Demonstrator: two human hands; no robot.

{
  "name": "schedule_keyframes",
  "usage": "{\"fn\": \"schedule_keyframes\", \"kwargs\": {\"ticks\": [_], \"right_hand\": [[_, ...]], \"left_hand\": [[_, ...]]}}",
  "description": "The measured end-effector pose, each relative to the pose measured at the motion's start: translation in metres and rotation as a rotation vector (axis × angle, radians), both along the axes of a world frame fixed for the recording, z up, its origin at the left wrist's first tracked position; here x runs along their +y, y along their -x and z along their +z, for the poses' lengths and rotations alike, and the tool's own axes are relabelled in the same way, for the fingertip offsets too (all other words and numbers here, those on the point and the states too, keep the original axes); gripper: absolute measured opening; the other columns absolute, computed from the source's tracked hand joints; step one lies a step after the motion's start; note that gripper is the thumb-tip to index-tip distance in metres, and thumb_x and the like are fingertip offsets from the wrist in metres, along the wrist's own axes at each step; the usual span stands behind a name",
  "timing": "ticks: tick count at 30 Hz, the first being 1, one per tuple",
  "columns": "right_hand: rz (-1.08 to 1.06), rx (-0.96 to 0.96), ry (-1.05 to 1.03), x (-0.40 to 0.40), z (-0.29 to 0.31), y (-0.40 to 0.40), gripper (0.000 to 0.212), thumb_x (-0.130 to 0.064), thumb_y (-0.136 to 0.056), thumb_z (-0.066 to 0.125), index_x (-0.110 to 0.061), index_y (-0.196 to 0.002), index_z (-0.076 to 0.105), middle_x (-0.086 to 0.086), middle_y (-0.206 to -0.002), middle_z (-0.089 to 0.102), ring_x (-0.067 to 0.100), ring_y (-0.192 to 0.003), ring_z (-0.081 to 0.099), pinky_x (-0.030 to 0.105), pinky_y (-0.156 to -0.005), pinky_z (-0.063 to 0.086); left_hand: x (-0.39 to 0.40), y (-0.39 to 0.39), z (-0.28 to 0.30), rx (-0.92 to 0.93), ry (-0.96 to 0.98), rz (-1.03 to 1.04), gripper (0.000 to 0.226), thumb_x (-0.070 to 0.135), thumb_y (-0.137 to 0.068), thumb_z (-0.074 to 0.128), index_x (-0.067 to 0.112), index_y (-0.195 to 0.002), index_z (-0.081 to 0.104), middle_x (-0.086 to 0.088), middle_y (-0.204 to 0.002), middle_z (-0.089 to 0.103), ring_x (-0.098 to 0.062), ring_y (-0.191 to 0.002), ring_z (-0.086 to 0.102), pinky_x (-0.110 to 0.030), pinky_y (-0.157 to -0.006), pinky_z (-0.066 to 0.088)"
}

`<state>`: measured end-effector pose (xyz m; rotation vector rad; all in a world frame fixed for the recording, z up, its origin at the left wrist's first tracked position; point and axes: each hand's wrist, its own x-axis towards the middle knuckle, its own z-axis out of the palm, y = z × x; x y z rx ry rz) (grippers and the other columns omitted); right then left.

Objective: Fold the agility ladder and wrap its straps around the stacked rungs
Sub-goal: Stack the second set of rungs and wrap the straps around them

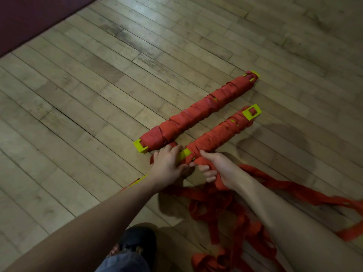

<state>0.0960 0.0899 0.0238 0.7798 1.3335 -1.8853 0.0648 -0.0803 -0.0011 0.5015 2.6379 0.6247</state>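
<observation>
Strap winding at the near end of the nearer bundle (220, 132)
Long axis runs from the hands up-right across the floor (98, 95); left hand (167, 165) fingers curl on its yellow end, right hand (216, 169) fingers grip the red strap (220, 184) just beside it; the second wrapped bundle (198, 112) lies parallel beyond

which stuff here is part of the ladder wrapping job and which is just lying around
In the job:
near bundle, being wrapped
loose red strap
left hand, on the bundle's end
right hand, gripping strap

Lying about:
far bundle, already wrapped
dark mat
wooden floor
</observation>
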Motion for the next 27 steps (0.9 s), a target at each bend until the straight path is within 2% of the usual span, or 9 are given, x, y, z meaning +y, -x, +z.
{"fn": "schedule_keyframes", "kwargs": {"ticks": [2, 5, 7, 9, 12, 18, 23, 27], "right_hand": [[-0.038, 0.061, -0.017, -0.001, 0.002, 0.005, 0.041, -0.028, -0.101, 0.035, 0.001, -0.088, 0.06, -0.008, -0.044, 0.033, 0.001, -0.03, 0.021, 0.013, -0.034, 0.016], [-0.063, 0.133, -0.005, -0.002, 0.006, 0.013, 0.034, -0.018, -0.101, 0.033, 0.0, -0.087, 0.058, -0.008, -0.043, 0.033, 0.0, -0.029, 0.021, 0.012, -0.034, 0.017], [-0.072, 0.195, 0.027, -0.004, 0.01, 0.017, 0.031, -0.014, -0.1, 0.033, 0.0, -0.087, 0.057, -0.006, -0.045, 0.037, 0.002, -0.031, 0.023, 0.013, -0.034, 0.019], [-0.088, 0.284, 0.04, -0.006, 0.017, 0.021, 0.028, -0.011, -0.099, 0.035, 0.002, -0.09, 0.058, -0.001, -0.05, 0.046, 0.007, -0.035, 0.032, 0.018, -0.038, 0.026], [-0.09, 0.371, 0.056, -0.012, 0.026, 0.033, 0.029, -0.013, -0.1, 0.037, 0.003, -0.093, 0.06, 0.007, -0.058, 0.053, 0.014, -0.045, 0.045, 0.025, -0.047, 0.04], [-0.038, 0.33, 0.139, -0.028, 0.02, 0.048, 0.024, -0.012, -0.099, 0.04, -0.001, -0.095, 0.061, 0.002, -0.059, 0.053, 0.012, -0.047, 0.046, 0.023, -0.049, 0.042], [-0.047, 0.271, 0.171, -0.035, 0.017, 0.055, 0.025, -0.014, -0.1, 0.038, -0.003, -0.099, 0.061, -0.001, -0.059, 0.052, 0.009, -0.045, 0.044, 0.021, -0.047, 0.039], [-0.035, 0.235, 0.158, -0.034, 0.013, 0.053, 0.026, -0.015, -0.1, 0.038, -0.003, -0.101, 0.062, 0.0, -0.06, 0.052, 0.009, -0.045, 0.043, 0.023, -0.05, 0.038]], "left_hand": [[0.005, 0.006, 0.01, 0.004, -0.022, 0.027, 0.061, 0.038, -0.086, 0.063, 0.017, -0.138, 0.04, -0.008, -0.122, 0.046, -0.027, -0.117, 0.043, -0.036, -0.09, 0.029], [0.007, 0.019, 0.02, -0.039, -0.04, 0.079, 0.065, 0.039, -0.083, 0.066, 0.012, -0.137, 0.042, -0.01, -0.119, 0.046, -0.028, -0.116, 0.043, -0.039, -0.093, 0.031], [0.006, 0.026, 0.025, -0.035, -0.04, 0.07, 0.058, 0.04, -0.082, 0.068, 0.012, -0.13, 0.049, -0.008, -0.11, 0.044, -0.029, -0.112, 0.043, -0.039, -0.092, 0.033], [0.002, 0.031, 0.03, 0.029, -0.029, 0.066, 0.051, 0.04, -0.081, 0.069, 0.012, -0.122, 0.056, -0.007, -0.103, 0.042, -0.029, -0.107, 0.044, -0.038, -0.088, 0.034], [-0.009, 0.036, 0.032, 0.136, -0.03, 0.144, 0.051, 0.038, -0.077, 0.072, 0.012, -0.118, 0.059, -0.012, -0.107, 0.048, -0.031, -0.102, 0.049, -0.038, -0.087, 0.037], [-0.026, 0.061, 0.026, 0.33, 0.111, 0.227, 0.045, 0.02, -0.075, 0.065, 0.006, -0.117, 0.055, -0.015, -0.111, 0.047, -0.034, -0.105, 0.046, -0.04, -0.089, 0.035], [-0.021, 0.066, 0.016, 0.338, 0.202, 0.21, 0.041, 0.013, -0.08, 0.061, 0.008, -0.119, 0.048, -0.016, -0.116, 0.048, -0.035, -0.106, 0.044, -0.04, -0.089, 0.032], [-0.027, 0.051, 0.008, 0.322, 0.158, 0.114, 0.045, 0.028, -0.086, 0.061, 0.012, -0.126, 0.048, -0.015, -0.124, 0.05, -0.035, -0.11, 0.048, -0.041, -0.091, 0.034]]}}
